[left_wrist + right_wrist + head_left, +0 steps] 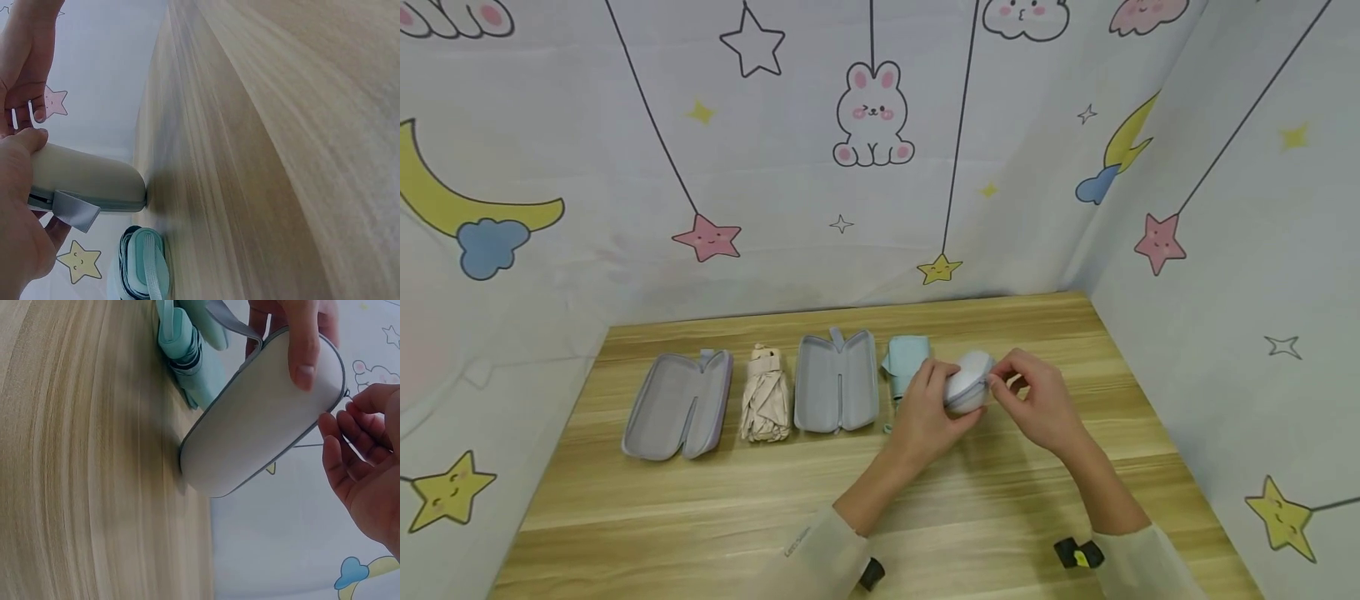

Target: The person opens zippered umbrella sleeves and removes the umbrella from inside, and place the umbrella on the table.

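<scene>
My left hand (928, 408) grips a pale grey zip case (973, 371) round its side, holding it tilted on end. In the right wrist view the white case (262, 419) has a dark zip seam round its edge and a grey strap loop (234, 322); its lower end meets the table. At the upper right edge, my right hand (369, 450) pinches the small zipper pull (347, 394) between thumb and finger. A folded teal umbrella (908, 358) lies just left of the case, partly hidden behind the left hand. The inside of the held case is not visible.
Further left on the wooden table (700, 533) lie an unfolded grey case (825, 392), a folded beige umbrella (765, 404) and another unfolded grey case (658, 408). A printed curtain (805, 167) stands behind the table and along its sides.
</scene>
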Demonstrator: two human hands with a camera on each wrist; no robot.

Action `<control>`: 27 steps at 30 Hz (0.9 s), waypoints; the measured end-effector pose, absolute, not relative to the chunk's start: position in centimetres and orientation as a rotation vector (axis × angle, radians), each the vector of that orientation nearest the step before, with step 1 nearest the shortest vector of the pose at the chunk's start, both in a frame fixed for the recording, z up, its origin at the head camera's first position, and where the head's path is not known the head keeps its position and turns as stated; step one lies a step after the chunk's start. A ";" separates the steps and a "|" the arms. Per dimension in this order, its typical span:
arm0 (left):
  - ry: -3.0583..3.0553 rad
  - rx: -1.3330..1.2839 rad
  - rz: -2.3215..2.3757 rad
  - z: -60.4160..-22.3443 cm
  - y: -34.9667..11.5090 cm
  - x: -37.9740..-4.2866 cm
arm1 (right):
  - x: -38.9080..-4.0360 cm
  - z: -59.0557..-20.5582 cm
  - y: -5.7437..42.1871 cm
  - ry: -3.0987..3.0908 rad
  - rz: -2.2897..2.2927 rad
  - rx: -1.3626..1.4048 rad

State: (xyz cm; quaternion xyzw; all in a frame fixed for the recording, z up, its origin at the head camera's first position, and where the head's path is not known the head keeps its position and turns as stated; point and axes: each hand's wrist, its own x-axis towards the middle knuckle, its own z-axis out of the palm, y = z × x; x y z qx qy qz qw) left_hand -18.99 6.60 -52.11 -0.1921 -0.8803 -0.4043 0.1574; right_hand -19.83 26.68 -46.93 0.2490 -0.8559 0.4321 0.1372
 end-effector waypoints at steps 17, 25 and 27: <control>-2.290 -0.551 -1.521 -53.5 6.3 -19.0 | -20.1 -47.6 26.7 -2.455 1.378 0.565; -2.271 -0.517 -1.576 -53.8 6.2 -18.9 | -19.3 -46.3 25.7 -2.450 1.477 0.473; -2.267 -0.513 -1.580 -53.9 6.1 -18.8 | -18.9 -45.5 25.4 -2.448 1.493 0.468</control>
